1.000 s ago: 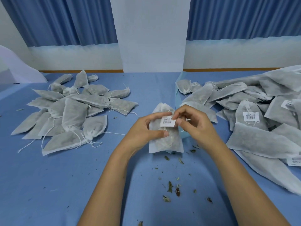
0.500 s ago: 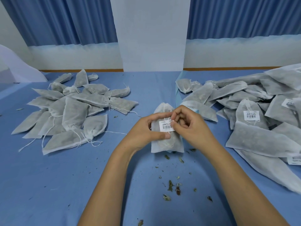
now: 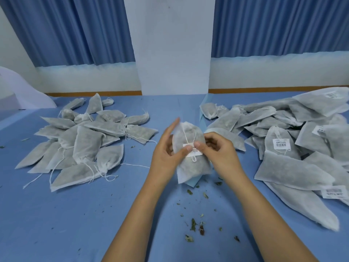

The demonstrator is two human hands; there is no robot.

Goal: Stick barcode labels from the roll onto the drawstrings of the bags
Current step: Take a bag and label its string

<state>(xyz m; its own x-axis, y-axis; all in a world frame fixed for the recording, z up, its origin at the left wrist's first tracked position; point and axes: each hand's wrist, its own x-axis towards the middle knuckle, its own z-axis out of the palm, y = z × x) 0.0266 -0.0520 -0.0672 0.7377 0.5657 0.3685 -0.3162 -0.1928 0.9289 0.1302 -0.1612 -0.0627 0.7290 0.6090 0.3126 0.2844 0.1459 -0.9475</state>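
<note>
A white mesh bag (image 3: 192,167) filled with dried herbs lies upright in the middle of the blue table, its drawstring (image 3: 186,138) running down its front. A white barcode label (image 3: 194,152) sits folded over that drawstring. My left hand (image 3: 167,154) presses its thumb on the label's left end, with the other fingers straight along the bag's left side. My right hand (image 3: 217,150) pinches the label's top right with thumb and forefinger, the other fingers curled. The label roll is not in view.
A heap of unlabelled bags (image 3: 85,142) with loose strings lies on the left. A larger heap of bags (image 3: 294,144), some showing barcode labels, fills the right side. Dried leaf crumbs (image 3: 196,225) are scattered on the blue table (image 3: 56,224) in front of me.
The label has gone from being held flat above the bag to being folded around the drawstring. My left fingers have straightened out beside the bag, and the drawstring now shows.
</note>
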